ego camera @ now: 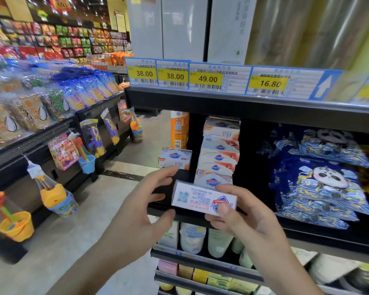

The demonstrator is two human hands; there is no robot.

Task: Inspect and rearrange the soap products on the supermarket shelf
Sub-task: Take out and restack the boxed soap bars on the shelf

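Right hand (pixel 243 211) grip pinches soap box (pixel 202 198) at right end only; left hand (pixel 145 201) released, fingers spread near box. Risk: box twists, drops, or knocks stack (pixel 218 154) behind.

A black shelf (pixel 254 107) carries a stack of soap boxes (pixel 218 154), a lone soap box (pixel 175 159), an orange bottle (pixel 179 129) and panda packs (pixel 320 177).

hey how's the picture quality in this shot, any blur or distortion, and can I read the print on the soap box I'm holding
Head view: wide-angle bending curves the shelf edge and stretches the corners; the soap box in the right hand is slightly blurred, logo and QR code visible, fine print unreadable; the left hand looks soft; price tags read clearly; far aisle lights glare.
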